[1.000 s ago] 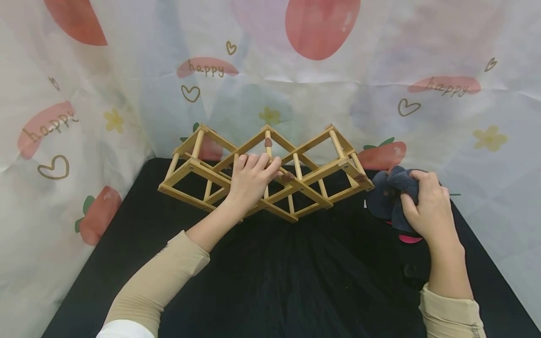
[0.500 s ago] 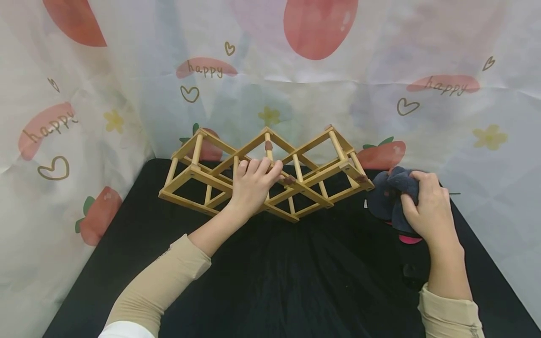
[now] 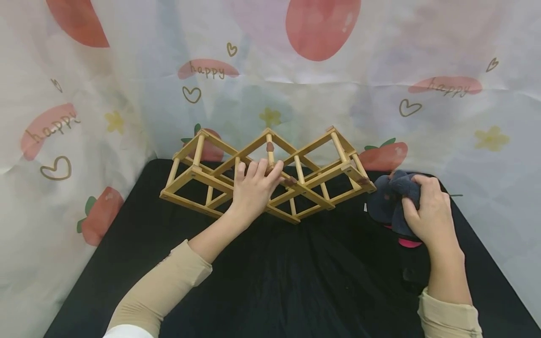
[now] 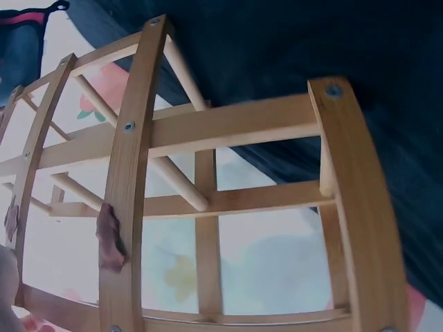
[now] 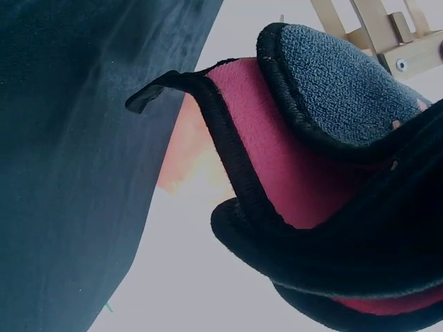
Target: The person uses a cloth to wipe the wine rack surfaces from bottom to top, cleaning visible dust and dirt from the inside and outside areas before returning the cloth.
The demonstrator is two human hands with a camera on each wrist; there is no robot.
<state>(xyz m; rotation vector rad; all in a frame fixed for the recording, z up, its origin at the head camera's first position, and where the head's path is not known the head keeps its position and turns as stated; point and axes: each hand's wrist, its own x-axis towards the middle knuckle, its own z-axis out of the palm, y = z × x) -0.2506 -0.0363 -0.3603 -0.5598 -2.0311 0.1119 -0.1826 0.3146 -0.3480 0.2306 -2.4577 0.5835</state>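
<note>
An expanded wooden lattice rack [image 3: 321, 176], with brown patches on several bars, stands near the back of the black table. My left hand [image 3: 251, 190] holds it at the middle, fingers bent over a bar and partly hiding it. In the left wrist view, the rack's bars [image 4: 263, 124] fill the frame, with a bit of finger at the lower left edge. At the right, my right hand [image 3: 435, 206] grips a folded dark blue terry-cloth item [image 3: 382, 202]. The right wrist view shows its pink lining [image 5: 277, 152], black edging and a strap-like tab; its exact kind is unclear.
A black cloth [image 3: 296, 281] covers the table. Light fabric walls [image 3: 338, 94] printed with strawberries, flowers and "happy" rise behind and to both sides. A small dark object [image 3: 410, 274] lies left of the right forearm.
My left hand has shifted slightly toward me over the middle of the rack. The right hand keeps its grip on the blue cloth item, almost still.
</note>
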